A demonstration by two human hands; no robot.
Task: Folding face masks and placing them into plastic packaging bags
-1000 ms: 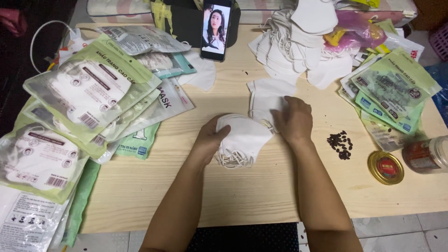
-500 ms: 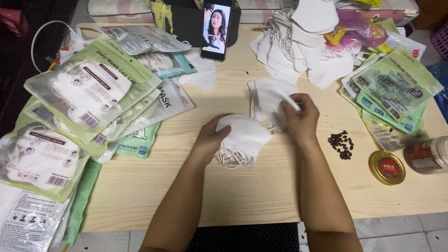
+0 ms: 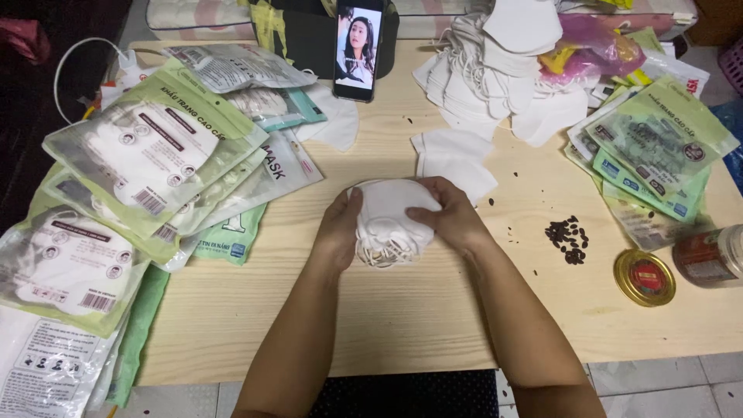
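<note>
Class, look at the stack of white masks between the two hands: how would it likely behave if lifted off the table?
The stack of white masks probably feels soft and light: thin fabric, loose ear loops hanging below. It would likely sag or slide apart unless squeezed, as the left hand and right hand press both sides.

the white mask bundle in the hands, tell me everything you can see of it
The white mask bundle is a small stack of white face masks, seemingly soft fabric, pressed together into a rounded wad. Thin white ear loops hang loose at its lower edge. It sits at the middle of the pale wooden table, seemingly resting on it. The left hand cups its left side, and the right hand grips its right side with fingers over the top. More folded white masks lie just behind it, apart.
</note>
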